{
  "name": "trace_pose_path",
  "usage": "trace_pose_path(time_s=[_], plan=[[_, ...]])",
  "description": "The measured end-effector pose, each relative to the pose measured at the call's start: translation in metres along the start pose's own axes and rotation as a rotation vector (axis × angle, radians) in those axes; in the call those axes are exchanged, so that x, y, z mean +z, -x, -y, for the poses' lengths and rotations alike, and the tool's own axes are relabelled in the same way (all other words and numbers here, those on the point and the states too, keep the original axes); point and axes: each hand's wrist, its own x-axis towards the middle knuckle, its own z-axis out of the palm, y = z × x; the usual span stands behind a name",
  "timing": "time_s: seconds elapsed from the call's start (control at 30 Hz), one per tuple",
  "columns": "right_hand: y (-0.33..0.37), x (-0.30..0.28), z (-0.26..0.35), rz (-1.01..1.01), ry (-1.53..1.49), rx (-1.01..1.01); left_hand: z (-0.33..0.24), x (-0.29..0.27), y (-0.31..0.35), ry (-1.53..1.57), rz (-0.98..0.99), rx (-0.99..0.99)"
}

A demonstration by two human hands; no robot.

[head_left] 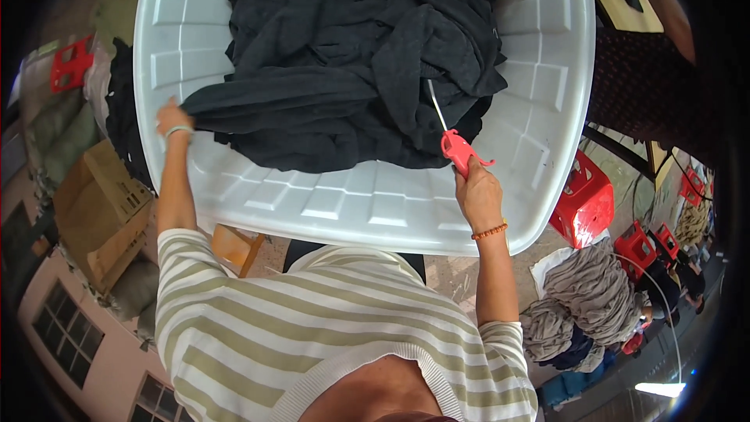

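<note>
Head view, looking down. Nearest, the person's striped top [328,320]; beyond it the near rim of a large white tub [375,215]; right hand [478,195] with fingers clamped on the red handle of a thin-bladed tool [457,148], its tip against the dark cloth, apparently to work at a seam; left hand [173,119] with fingers pinched together on an edge of the black garment [289,105], seemingly pulling it taut; further in, the heaped dark garments [375,23]; red stools [586,203] stand to the right.
</note>
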Motion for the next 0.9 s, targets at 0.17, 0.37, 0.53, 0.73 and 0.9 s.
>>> trace_pose_path(time_s=[0.17,0.37,0.53,0.73,0.9], plan=[[-0.022,0.019,0.014,-0.078,-0.040,-0.176,-0.179,-0.063,0.114,0.469,-0.078,1.099],[-0.040,0.054,0.011,0.174,0.272,-0.281,-0.293,-0.032,0.162,0.471,0.086,1.026],[-0.061,0.062,-0.033,0.183,0.468,-0.244,-0.261,-0.063,0.167,0.631,0.191,1.234],[-0.080,-0.058,-0.016,-0.252,0.435,-0.178,-0.122,-0.191,0.151,1.201,0.414,0.998],[-0.097,-0.119,0.066,-0.424,0.213,-0.355,-0.022,-0.180,0.108,1.326,0.664,0.720]])
